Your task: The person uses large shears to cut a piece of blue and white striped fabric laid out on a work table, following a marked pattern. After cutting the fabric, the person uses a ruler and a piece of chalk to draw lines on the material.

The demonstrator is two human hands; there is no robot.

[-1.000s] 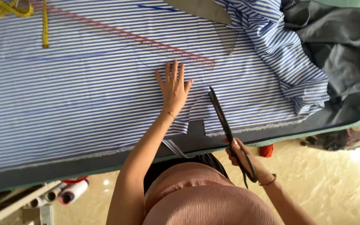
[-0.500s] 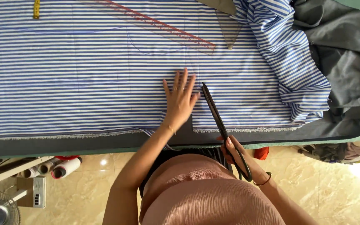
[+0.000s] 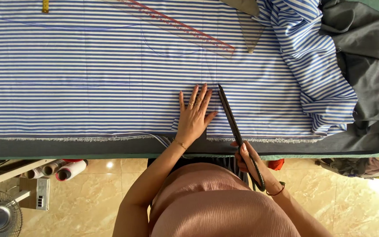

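Since half a second ago, my left hand [image 3: 194, 115] has slid nearer the bench [image 3: 66, 147] edge and the shears [image 3: 232, 123] have followed alongside. Left hand lies flat on the striped cloth [image 3: 88, 79], fingers spread, gripping nothing. Right hand [image 3: 247, 159] is clamped round the shear handles just off the bench edge; blades look closed, tip pointing away from me. Risks, as I judge them: my thumb sits just beside the blades and could be nicked; cloth could creep under light pressure, pulling the cut off the stripe; the ruler [image 3: 176, 27] lies well apart, so nothing guides the line.
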